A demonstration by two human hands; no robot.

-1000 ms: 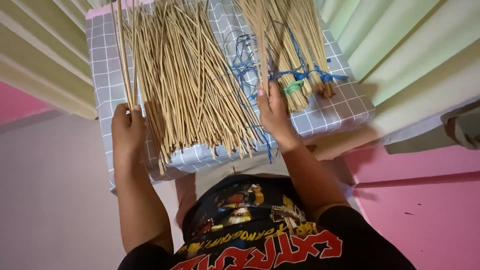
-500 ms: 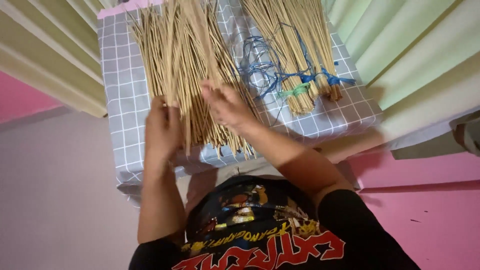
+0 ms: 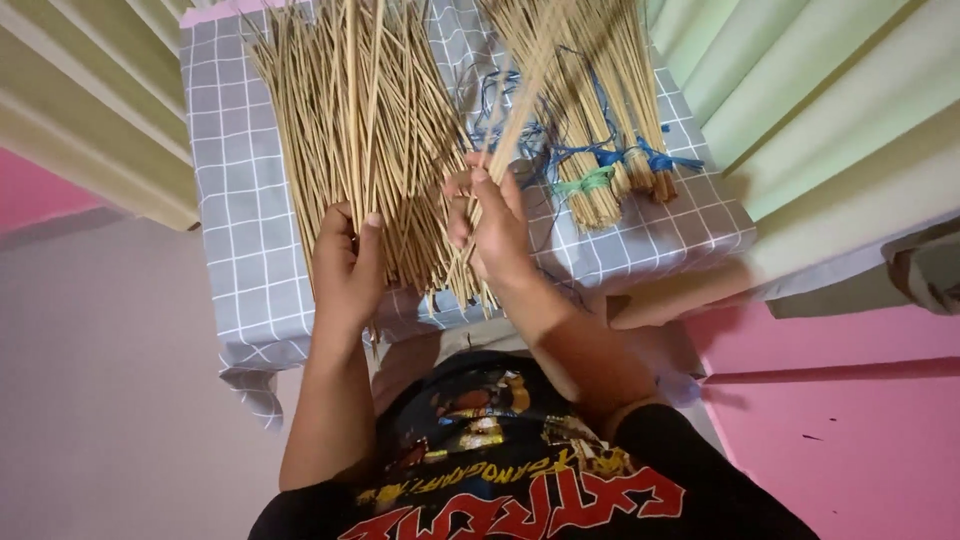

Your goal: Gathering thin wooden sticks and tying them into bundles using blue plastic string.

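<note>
Head view: nearest, left hand (image 3: 345, 265) closes round one thin stick (image 3: 372, 130); right hand (image 3: 492, 225) pinches a few blurred sticks (image 3: 520, 120), their tops cut off. Beyond, the loose stick pile (image 3: 350, 120) hides the grey checked cloth (image 3: 235, 230). Farther right, tied bundles (image 3: 605, 130) overlie tangled blue string (image 3: 510, 135).

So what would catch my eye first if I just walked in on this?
Probably the big fan of loose pale sticks spread over the grey checked cloth in the middle. The right hand lifts a small bunch of them while the left hand rests on the pile's near edge. To the right lie tied bundles bound with blue and green string.
</note>
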